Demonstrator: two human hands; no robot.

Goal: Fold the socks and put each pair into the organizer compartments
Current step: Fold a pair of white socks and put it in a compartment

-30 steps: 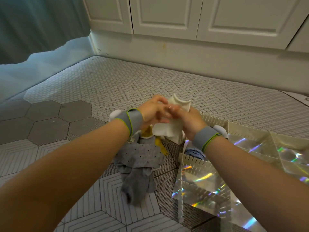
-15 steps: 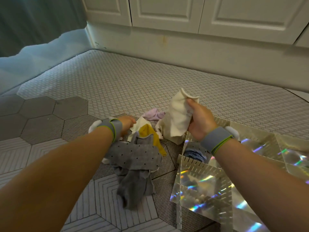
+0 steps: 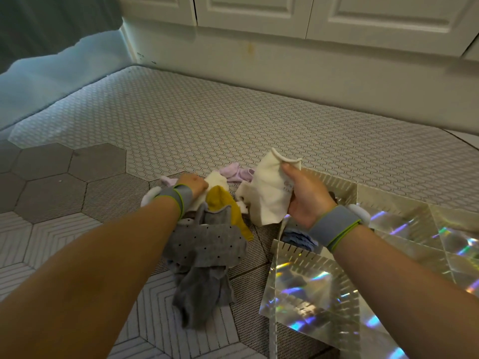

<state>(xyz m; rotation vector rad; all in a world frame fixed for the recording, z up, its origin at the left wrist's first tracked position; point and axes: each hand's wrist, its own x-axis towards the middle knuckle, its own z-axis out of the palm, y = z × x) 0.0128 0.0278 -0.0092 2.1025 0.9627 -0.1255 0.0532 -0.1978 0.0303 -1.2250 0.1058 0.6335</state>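
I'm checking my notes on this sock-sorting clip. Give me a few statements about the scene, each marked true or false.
1. The right hand grips a cream sock. True.
2. The left hand is raised well above the sock pile. False: it reaches down into the pile, touching another cream sock.
3. A grey dotted sock lies in the pile. True.
4. Every compartment of the organizer is bare. False: blue fabric sits in one.
5. The mustard sock lies inside the organizer. False: it is in the pile.
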